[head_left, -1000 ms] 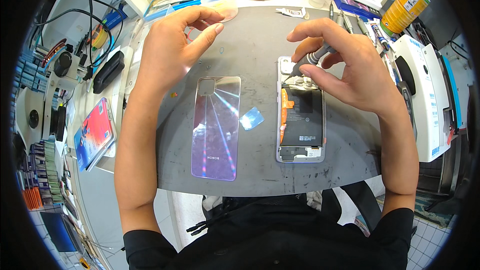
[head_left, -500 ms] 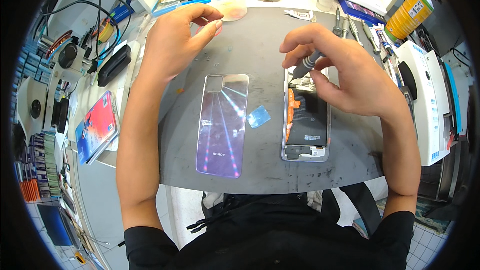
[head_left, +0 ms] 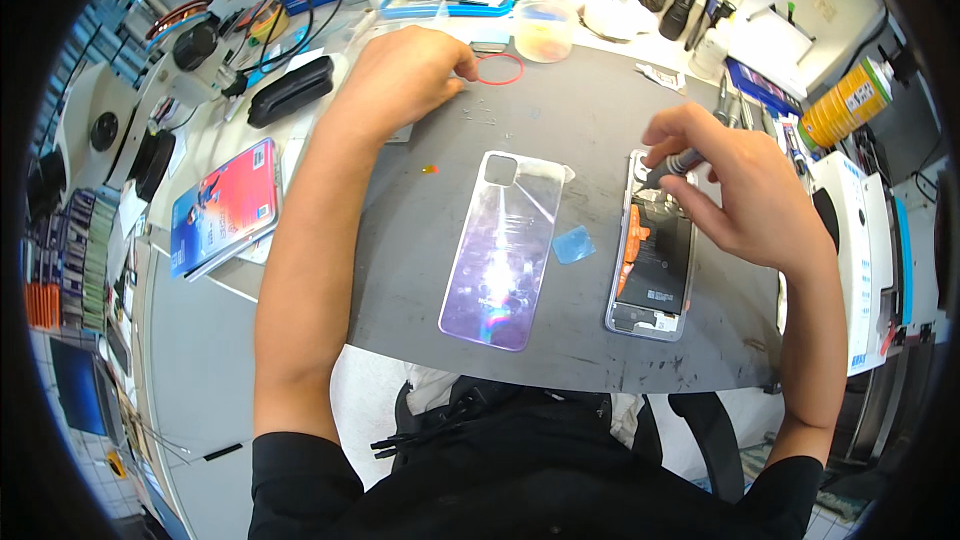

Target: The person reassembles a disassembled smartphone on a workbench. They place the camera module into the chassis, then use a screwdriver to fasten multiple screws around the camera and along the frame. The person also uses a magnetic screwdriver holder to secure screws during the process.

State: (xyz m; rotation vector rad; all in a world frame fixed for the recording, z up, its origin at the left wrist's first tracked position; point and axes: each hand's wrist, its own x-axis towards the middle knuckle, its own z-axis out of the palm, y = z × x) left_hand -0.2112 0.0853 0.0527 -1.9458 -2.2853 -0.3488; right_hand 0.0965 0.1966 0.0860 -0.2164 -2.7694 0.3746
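My right hand (head_left: 745, 180) grips a grey screwdriver (head_left: 676, 166), tilted over the upper end of an opened phone (head_left: 650, 325). Its tip is too small to make out. The phone shows a black battery (head_left: 662, 260) and an orange flex strip (head_left: 634, 245). My left hand (head_left: 412, 75) is low over the mat at the far left, thumb and forefinger drawn close together; anything between them cannot be made out. Just right of those fingers lies a red rubber band (head_left: 500, 68), with several tiny screws (head_left: 480, 118) nearer me.
A purple phone back cover (head_left: 500, 260) and a blue film piece (head_left: 573, 245) lie mid-mat. Tubs (head_left: 544, 32) stand at the back. Screwdrivers (head_left: 735, 108) and a yellow can (head_left: 848, 105) line the right edge. Left are a black case (head_left: 290, 92) and a phone box (head_left: 225, 205).
The whole view has shifted, moving the mat and phone parts to the right. My left hand has come down toward the mat beside the rubber band. My right hand still holds the screwdriver over the phone.
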